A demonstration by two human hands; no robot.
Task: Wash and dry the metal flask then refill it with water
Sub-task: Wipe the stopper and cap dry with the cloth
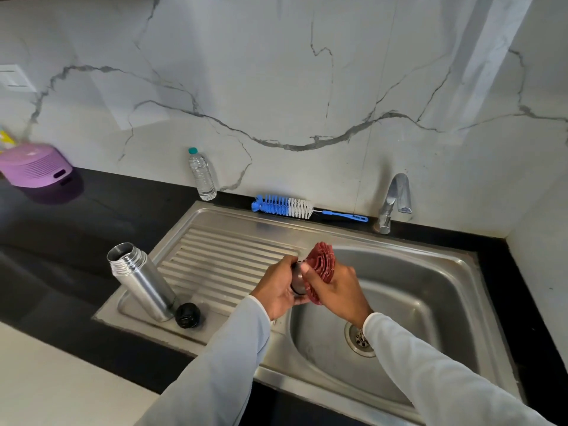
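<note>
Pale grey sleeves reach in from the bottom edge, meeting over the rim between drainboard and basin. Going from the left: a lilac plastic basket (37,166) sits far off on the black counter, then the metal flask (140,279) stands open and tilted on the ribbed drainboard, its threaded neck bare and its brushed steel body smooth and cylindrical, with a small black stopper (187,315) touching its base. Behind, a clear water bottle (202,175) stands against the marble wall, and a blue and white bottle brush (284,206) lies along the ledge of the steel sink (461,259). The left hand (276,290) curls around a small round metal cap (297,279), while the right hand (335,285) grips a bunched reddish cloth (321,261), pleated and soft, pressed against it. This looks like the drying stage, with the cap being wiped. Next comes finishing the cap and perhaps wiping the flask body, then refilling, which calls for righting the flask under the chrome tap (395,199) or using the bottle.
</note>
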